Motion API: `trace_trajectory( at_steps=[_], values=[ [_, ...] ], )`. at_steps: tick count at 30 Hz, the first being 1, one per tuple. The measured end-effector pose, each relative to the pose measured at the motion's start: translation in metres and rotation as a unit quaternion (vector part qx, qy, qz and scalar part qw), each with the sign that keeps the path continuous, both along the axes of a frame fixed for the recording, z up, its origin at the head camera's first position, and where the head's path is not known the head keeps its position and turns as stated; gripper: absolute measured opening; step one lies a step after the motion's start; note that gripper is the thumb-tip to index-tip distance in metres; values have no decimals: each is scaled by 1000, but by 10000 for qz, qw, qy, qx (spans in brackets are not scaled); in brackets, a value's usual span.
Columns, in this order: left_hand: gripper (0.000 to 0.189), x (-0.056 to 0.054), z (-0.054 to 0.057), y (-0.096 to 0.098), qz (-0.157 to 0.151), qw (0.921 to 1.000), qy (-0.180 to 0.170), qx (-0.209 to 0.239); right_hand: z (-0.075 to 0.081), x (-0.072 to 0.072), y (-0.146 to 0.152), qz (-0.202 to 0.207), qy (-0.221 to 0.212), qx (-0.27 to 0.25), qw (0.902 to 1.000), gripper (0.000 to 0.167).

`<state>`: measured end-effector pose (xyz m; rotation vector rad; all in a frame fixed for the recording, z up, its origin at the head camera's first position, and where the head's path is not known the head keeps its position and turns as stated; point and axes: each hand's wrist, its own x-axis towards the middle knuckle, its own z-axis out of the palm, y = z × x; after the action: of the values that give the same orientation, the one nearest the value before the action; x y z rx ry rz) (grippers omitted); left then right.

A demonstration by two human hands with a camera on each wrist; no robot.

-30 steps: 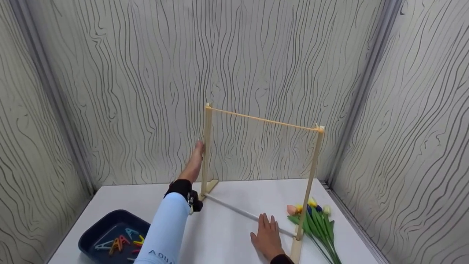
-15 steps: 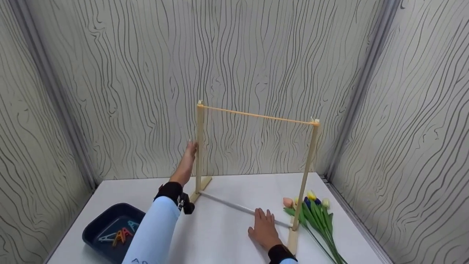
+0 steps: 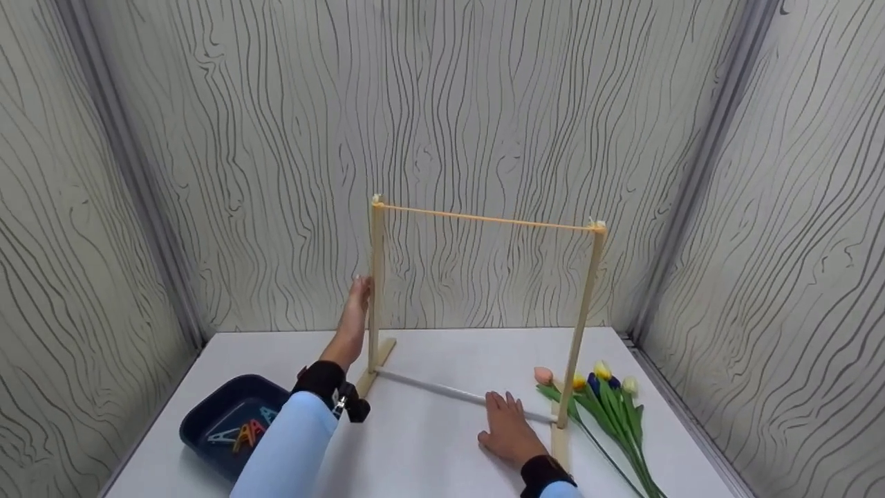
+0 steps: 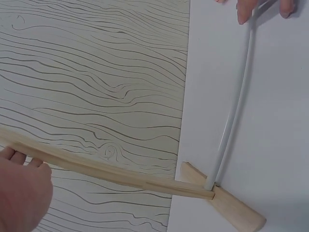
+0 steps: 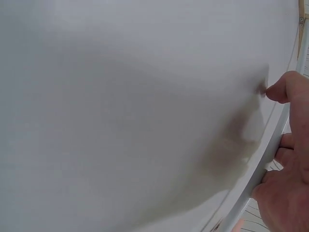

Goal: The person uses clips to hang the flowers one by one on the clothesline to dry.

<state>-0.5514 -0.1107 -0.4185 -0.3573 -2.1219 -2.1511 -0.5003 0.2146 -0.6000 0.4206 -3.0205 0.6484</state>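
A wooden stand has a left post [image 3: 377, 290], a right post [image 3: 584, 325] and an orange string [image 3: 484, 219] tied between their tops. Low down, a white rod [image 3: 432, 387] joins the two feet. My left hand [image 3: 351, 321] rests against the outer side of the left post, thumb pointing up; in the left wrist view its fingers [image 4: 18, 157] touch the post's edge. My right hand [image 3: 508, 429] lies over the rod near its right end. In the right wrist view, its fingers [image 5: 285, 142] curl over the rod, with the thumb apart from it.
A dark blue basin [image 3: 200, 453] with several colored clothespins [image 3: 249, 434] stands at the left, partly behind my left sleeve. Artificial tulips [image 3: 612, 408] lie right of the stand, their heads close behind the right post. Patterned walls [image 3: 470, 138] enclose the white table [image 3: 429, 449].
The stand has turned slightly, its right end going back, so the string slopes less. Both hands have stayed on it. The head view has shifted a little.
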Motion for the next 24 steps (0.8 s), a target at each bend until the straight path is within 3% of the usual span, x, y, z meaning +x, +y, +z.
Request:
trace_trajectory(
  at_steps=[6, 12, 16, 24],
  values=[
    [77, 11, -6, -6, 216, 9988, 173, 398, -4, -8, 8, 416, 111, 205, 9989, 81],
    [72, 24, -13, -8, 437, 9983, 324, 229, -5, -13, 12, 619, 154, 272, 9976, 80],
    [69, 31, -16, -8, 670, 9964, 461, 247, -3, -9, 7, 573, 213, 368, 9974, 78],
    [65, 42, -28, -6, 941, 9929, 564, 466, -4, 7, -14, 267, 854, 509, 9947, 70]
  ],
)
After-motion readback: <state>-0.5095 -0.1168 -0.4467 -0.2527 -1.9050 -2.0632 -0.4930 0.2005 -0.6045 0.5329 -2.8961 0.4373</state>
